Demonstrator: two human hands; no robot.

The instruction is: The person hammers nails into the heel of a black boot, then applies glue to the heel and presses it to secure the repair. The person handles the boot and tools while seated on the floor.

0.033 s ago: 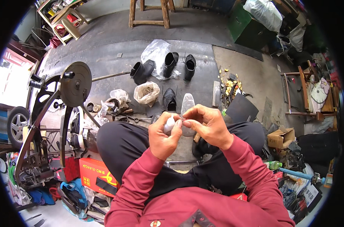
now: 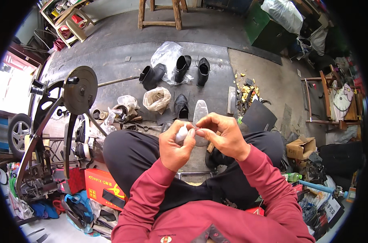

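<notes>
In the middle of the head view, my left hand [image 2: 176, 146] is closed around a small white squeeze bottle [image 2: 180, 135]. My right hand [image 2: 221, 135] pinches a tiny red piece [image 2: 198, 130] close beside the bottle, its fingertips almost touching my left thumb. Directly behind both hands is an upright grey sole-shaped form [image 2: 200, 109], partly hidden by my fingers. A black lace-up shoe [image 2: 181, 107] lies just past it on the floor, to its left.
A black hand-cranked machine [image 2: 80, 93] stands at my left, by a red box [image 2: 101, 186]. Black boots [image 2: 153, 77], a bag [image 2: 155, 101] and scraps [image 2: 248, 91] lie on the floor ahead. A cardboard box [image 2: 301, 148] and clutter sit at my right; a wooden stool [image 2: 159, 22] stands behind.
</notes>
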